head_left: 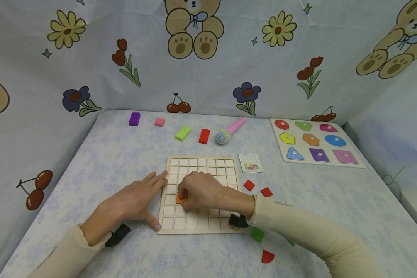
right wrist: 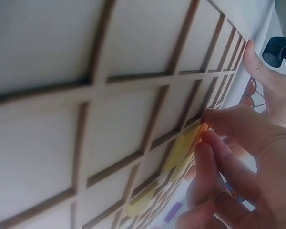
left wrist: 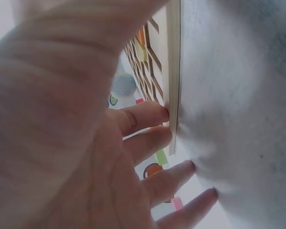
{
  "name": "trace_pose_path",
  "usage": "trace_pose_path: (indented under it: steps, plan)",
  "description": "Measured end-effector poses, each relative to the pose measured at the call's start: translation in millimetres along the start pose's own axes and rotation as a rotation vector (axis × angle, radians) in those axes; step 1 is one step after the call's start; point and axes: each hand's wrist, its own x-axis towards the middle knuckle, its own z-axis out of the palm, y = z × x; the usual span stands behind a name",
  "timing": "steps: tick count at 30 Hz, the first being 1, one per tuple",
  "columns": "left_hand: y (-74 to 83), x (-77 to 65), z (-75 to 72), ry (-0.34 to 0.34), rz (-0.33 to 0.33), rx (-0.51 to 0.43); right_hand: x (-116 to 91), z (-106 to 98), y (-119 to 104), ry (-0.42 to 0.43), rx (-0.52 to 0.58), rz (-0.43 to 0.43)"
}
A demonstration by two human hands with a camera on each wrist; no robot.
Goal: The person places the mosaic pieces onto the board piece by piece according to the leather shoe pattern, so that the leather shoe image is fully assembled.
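Observation:
A wooden grid board [head_left: 202,224] lies on the table in front of me. My left hand [head_left: 133,199] rests at its left side, fingertips along the edge and thumb by the near left corner. Reaching across the grid, my right hand [head_left: 203,191] has its thumb and fingers curled together at an orange tile [head_left: 179,199] in the left part of the board. Yellow tiles [right wrist: 182,148] sit in cells beside the orange one in the right wrist view. From the head view, my right hand hides most of them.
Red tiles [head_left: 249,185], a green tile [head_left: 258,234] and a red rounded piece [head_left: 267,256] lie right of the board. A pattern card [head_left: 251,163], a toy microphone [head_left: 229,131], coloured blocks [head_left: 183,133] and a shape puzzle [head_left: 319,141] stand farther back.

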Motion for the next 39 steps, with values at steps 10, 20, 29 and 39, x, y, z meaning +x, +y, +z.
trace_pose_path:
  steps: [10,20,29,39]
  plan:
    - [3.3,1.1,2.3,-0.027,-0.021,0.009,-16.6,-3.5,2.6,0.017,-0.003,-0.061]
    - [4.5,2.7,4.9,-0.041,-0.032,0.022,-70.7,-21.9,44.1,0.141,0.112,-0.011]
    - [4.3,2.3,5.3,-0.038,-0.025,0.011,-119.3,-26.4,86.4,0.103,0.240,0.061]
    - [4.8,2.0,4.3,-0.040,-0.036,0.014,-156.3,-25.3,124.1,-0.050,0.408,0.072]
